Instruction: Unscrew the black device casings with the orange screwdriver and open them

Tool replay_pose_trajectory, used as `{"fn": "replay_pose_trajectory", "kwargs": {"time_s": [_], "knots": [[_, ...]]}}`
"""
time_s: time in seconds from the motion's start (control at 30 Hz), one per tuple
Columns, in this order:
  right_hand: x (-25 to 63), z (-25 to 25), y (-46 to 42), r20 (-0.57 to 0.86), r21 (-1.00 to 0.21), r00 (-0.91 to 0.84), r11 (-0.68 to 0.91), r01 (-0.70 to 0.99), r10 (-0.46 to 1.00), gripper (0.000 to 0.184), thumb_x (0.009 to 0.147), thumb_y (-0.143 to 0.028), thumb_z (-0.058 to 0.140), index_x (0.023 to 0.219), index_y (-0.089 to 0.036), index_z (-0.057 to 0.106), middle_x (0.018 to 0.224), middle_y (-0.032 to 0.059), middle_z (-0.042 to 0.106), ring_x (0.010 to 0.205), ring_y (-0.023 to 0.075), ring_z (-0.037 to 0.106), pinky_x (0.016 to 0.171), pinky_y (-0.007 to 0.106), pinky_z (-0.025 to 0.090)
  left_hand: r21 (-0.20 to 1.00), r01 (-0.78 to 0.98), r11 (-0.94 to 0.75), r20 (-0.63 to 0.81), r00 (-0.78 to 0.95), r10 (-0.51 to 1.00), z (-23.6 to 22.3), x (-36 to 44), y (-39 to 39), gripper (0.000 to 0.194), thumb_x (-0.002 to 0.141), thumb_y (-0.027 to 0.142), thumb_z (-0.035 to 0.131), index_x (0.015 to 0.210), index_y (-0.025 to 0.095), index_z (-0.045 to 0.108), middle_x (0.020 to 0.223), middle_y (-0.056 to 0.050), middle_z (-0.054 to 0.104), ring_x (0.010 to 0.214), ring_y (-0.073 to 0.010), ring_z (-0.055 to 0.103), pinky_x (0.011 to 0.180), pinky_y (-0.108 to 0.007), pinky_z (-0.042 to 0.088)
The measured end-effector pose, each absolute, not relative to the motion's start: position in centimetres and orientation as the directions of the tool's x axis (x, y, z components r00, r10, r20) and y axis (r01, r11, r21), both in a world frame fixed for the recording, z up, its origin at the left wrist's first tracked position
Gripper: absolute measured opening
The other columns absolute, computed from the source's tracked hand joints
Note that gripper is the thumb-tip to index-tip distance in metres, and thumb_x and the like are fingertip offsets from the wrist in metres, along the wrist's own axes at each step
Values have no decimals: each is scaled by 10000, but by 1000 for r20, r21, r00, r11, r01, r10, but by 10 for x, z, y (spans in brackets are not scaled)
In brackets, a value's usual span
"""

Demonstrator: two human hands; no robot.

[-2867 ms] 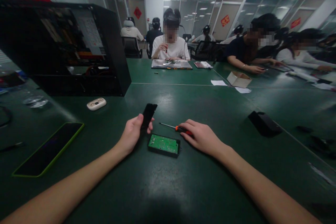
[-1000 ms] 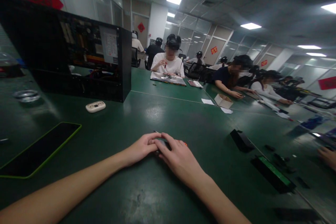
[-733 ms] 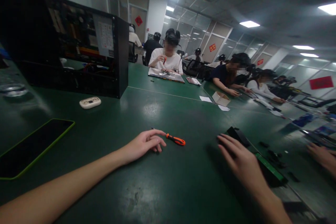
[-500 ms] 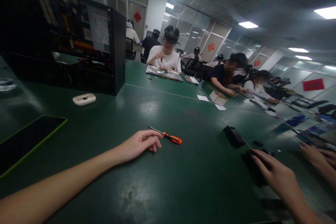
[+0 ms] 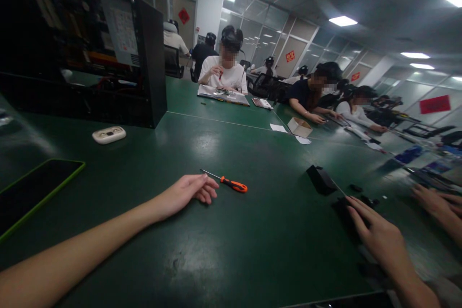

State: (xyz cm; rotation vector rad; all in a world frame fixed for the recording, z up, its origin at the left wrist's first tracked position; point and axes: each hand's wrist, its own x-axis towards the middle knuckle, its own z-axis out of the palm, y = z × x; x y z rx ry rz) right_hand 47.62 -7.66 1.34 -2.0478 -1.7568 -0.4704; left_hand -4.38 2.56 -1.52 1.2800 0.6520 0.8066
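My left hand (image 5: 193, 190) rests on the green table with its fingers loosely curled and nothing in them. Close to its fingertips lies a screwdriver (image 5: 234, 185) with an orange and black handle, its shaft pointing away to the left. Far to the right, my right hand (image 5: 378, 228) has its fingers closed at the edge of a black plastic case (image 5: 344, 214). Most of that case is hidden under the hand, and its green circuit board does not show now. Just beyond it sits an empty-handed black box-like part (image 5: 320, 180).
An open computer case (image 5: 151, 67) stands at the back left. An earbud case (image 5: 109, 135) and a phone (image 5: 39, 187) lie nearer. A small carton (image 5: 300, 127) is at the back right. Another person's hand (image 5: 431, 202) is at the right edge; co-workers sit opposite.
My right hand has left the screwdriver beside my left hand and moved right to the black case. My left hand has stayed near the screwdriver. The view has turned somewhat to the right.
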Motion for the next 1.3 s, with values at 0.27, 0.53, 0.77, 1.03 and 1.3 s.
{"fn": "replay_pose_trajectory", "kwargs": {"time_s": [0.27,0.53,0.77,1.03,1.3], "knots": [[468,12,-82,535,-60,194,-193,979,822,520,913,-550,423,1210,-229,704,1310,84,681,1076,304,710,878,415,582,989,-133,67,21,573,819,-14,-44,25,565,929,632,550,999,97,721,895,-124,738,770,-204,673,748,-338,516],[475,17,-79,406,-101,239,-216,971,882,551,893,-592,427,1237,-237,671,1158,113,738,988,328,725,825,430,575,993,-113,46,27,574,818,-9,-44,24,575,913,646,564,978,99,728,877,-119,743,767,-207,677,751,-341,517],[492,13,-75,323,-139,150,-110,984,934,537,946,-526,343,1287,-180,572,1303,165,661,1186,313,650,1020,431,498,994,-105,36,31,573,819,-11,-44,24,575,914,647,558,973,103,735,869,-121,747,766,-213,680,749,-346,519],[507,42,-61,265,-191,-34,87,978,964,400,881,-515,507,1049,-202,693,1202,147,709,1107,288,683,989,391,504,996,-88,15,39,581,813,-11,-44,24,567,931,632,538,976,103,735,851,-116,742,759,-206,672,751,-341,525],[505,39,-50,317,-315,14,91,945,948,405,898,-536,505,993,-198,705,1150,149,722,1092,294,682,973,401,503,999,-50,-8,36,594,804,-10,-45,22,600,914,670,533,983,110,740,860,-113,742,771,-205,666,767,-340,527]]}}
